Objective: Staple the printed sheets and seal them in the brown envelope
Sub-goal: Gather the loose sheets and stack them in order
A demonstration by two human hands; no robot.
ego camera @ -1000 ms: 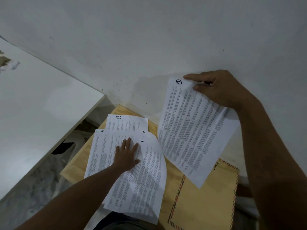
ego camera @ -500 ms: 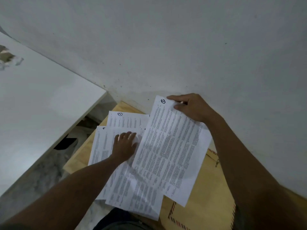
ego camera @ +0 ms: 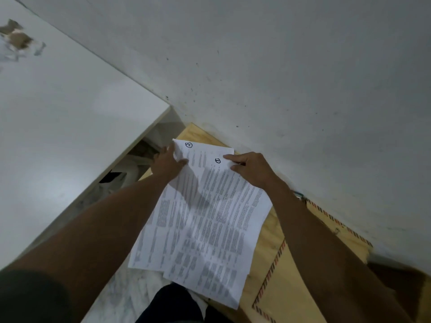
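Observation:
Several printed sheets [ego camera: 210, 220] lie fanned on a small wooden table [ego camera: 198, 134], loosely overlapping. The top sheet carries a circled 1, and another with a circled number pokes out behind it. My right hand [ego camera: 250, 170] pinches the top edge of the top sheet. My left hand [ego camera: 166, 164] grips the upper left corner of the sheets beneath. A brown envelope [ego camera: 289, 283] with a red and dark striped border lies flat on the table to the right, partly under my right forearm. I see no stapler.
A white wall [ego camera: 279, 66] rises just behind the table. A white desk top [ego camera: 58, 124] stands to the left, with a gap down to a marbled floor [ego camera: 126, 297]. A small greenish metal object [ego camera: 298, 195] peeks out beside my right wrist.
My right hand brought the sheet marked 1 down from the air onto the other sheets. My left hand slid from the middle of the pile to its upper left corner.

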